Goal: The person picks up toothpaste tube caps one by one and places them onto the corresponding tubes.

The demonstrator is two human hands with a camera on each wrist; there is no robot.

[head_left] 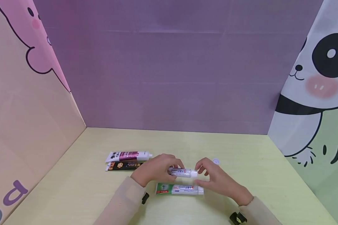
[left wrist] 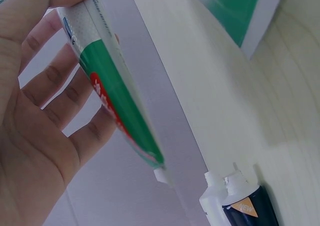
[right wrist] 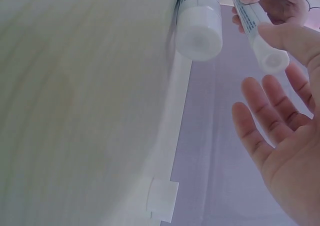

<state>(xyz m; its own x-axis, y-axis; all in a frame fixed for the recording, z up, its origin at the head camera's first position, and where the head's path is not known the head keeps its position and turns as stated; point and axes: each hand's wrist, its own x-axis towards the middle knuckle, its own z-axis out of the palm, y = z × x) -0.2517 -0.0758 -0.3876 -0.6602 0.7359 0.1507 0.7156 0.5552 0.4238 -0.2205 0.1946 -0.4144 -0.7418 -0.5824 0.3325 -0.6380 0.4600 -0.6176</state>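
Note:
My left hand (head_left: 160,170) holds a toothpaste tube (head_left: 183,172) level above the table, white near the cap and green toward its tail in the left wrist view. Its white capped end (right wrist: 274,61) points at my right hand (head_left: 218,181). The right hand's fingers are spread around that end, and its thumb (right wrist: 287,38) overlaps the tube in the right wrist view; whether it touches cannot be told. A second green and white toothpaste tube (head_left: 180,189) lies on the table below the hands, its white cap to the right.
Behind the left hand lie a white and maroon tube (head_left: 129,155) and a black tube (head_left: 125,166), side by side. A small white cap-like piece (head_left: 216,161) sits on the table (head_left: 73,193) beyond the right hand. Printed walls surround the table at back and sides.

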